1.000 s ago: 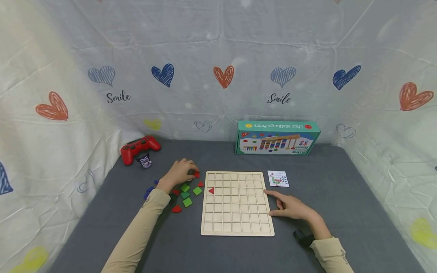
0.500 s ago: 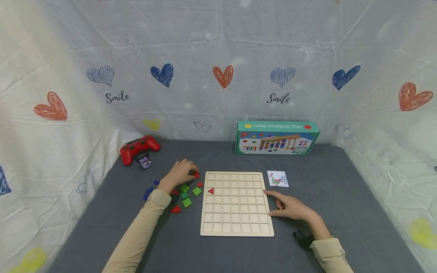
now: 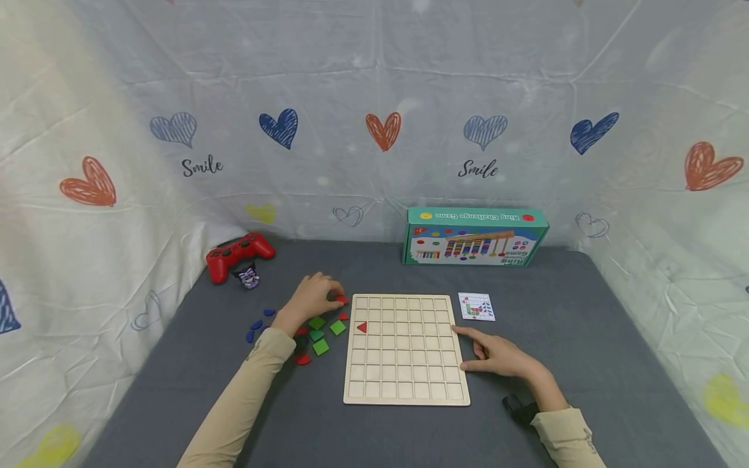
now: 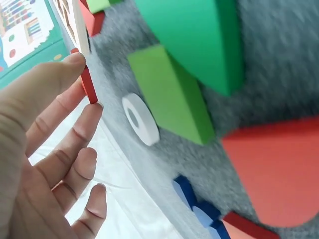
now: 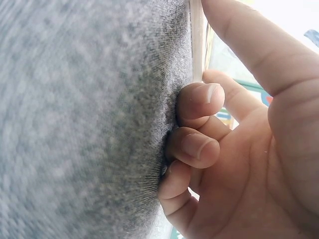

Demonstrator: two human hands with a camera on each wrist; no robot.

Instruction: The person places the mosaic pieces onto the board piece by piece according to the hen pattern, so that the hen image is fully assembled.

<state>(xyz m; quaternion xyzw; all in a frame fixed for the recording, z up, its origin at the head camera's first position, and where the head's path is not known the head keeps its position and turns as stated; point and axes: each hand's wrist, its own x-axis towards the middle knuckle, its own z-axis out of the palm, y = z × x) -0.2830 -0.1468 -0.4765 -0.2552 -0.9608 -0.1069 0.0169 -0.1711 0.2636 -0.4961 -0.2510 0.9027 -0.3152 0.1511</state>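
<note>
In the head view my left hand (image 3: 311,301) pinches a flat red piece (image 4: 88,87) between thumb and fingertips, just off the board's upper left corner. The left wrist view shows this piece edge-on, its full shape hidden. My right hand (image 3: 499,354) rests its spread thumb and forefinger against the right edge of the wooden grid board (image 3: 405,399); the other fingers curl against the cloth. One red triangle (image 3: 363,327) lies in a left-hand cell. Green pieces (image 3: 320,347), red pieces (image 3: 302,359) and blue pieces (image 3: 256,324) lie about the left forearm.
A printed pattern card (image 3: 476,306) lies right of the board. At the back stand a boxed ring game (image 3: 475,244) and, on the left, a red game controller (image 3: 240,256) with a small cartoon figure (image 3: 248,277). A white ring-shaped piece (image 4: 140,119) lies by the green ones.
The left hand has shifted slightly right toward the board with the red piece, and more of the blue pieces show behind it. The right hand and board stay put.
</note>
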